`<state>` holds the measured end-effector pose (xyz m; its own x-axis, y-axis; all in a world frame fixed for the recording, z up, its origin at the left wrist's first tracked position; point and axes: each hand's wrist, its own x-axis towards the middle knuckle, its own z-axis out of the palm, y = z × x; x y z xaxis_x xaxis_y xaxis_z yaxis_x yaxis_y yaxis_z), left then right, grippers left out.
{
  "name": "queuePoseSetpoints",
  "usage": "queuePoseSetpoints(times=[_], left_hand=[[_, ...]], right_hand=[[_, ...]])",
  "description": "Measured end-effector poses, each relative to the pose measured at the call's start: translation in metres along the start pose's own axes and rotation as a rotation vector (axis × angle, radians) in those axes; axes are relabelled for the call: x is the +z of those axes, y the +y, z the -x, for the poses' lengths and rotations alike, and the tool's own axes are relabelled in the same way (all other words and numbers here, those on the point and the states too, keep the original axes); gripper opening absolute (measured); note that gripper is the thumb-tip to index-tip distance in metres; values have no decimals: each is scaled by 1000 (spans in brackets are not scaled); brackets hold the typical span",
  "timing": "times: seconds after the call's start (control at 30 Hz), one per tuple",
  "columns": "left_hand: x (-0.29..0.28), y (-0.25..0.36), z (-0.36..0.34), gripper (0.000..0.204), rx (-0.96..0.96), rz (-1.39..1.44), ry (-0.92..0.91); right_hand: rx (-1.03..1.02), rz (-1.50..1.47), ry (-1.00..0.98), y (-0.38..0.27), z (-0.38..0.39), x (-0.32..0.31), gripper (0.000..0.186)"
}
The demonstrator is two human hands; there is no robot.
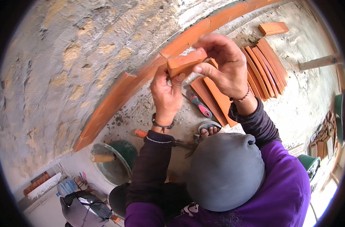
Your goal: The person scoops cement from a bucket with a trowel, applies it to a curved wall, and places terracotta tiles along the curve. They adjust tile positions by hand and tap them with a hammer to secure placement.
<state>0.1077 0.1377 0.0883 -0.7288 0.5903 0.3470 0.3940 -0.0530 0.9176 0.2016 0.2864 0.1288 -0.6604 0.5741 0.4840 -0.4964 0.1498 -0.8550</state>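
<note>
Orange brick [187,62] between two hands, upper centre of the frame.
The left hand [167,92] pinches its left end; the right hand [229,64] curves around the right, contact unclear. Its long axis runs left-right, rising rightward. Lower left, a green bucket [128,151], grey inside, has a tan handle [103,158] at its rim.

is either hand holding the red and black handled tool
No, the tool lies beside terracotta tiles; the left hand holds a brick piece near the right hand.
</note>
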Motion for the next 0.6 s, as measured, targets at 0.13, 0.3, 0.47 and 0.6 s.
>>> queuePoseSetpoints(times=[0.13, 0.3, 0.47, 0.6], left_hand=[[10, 3, 13, 37, -254, 679, 81], [17, -4, 20, 51, -489, 1017, 261], [12, -22, 20, 57, -640, 925, 426], [2, -37, 6, 47, -704, 905, 445]], right_hand=[[282, 336, -109, 14, 27, -13, 75], [469, 492, -242, 31, 63, -28, 45], [244, 854, -318, 40, 39, -33, 30], [84, 839, -282, 64, 13, -32, 31]])
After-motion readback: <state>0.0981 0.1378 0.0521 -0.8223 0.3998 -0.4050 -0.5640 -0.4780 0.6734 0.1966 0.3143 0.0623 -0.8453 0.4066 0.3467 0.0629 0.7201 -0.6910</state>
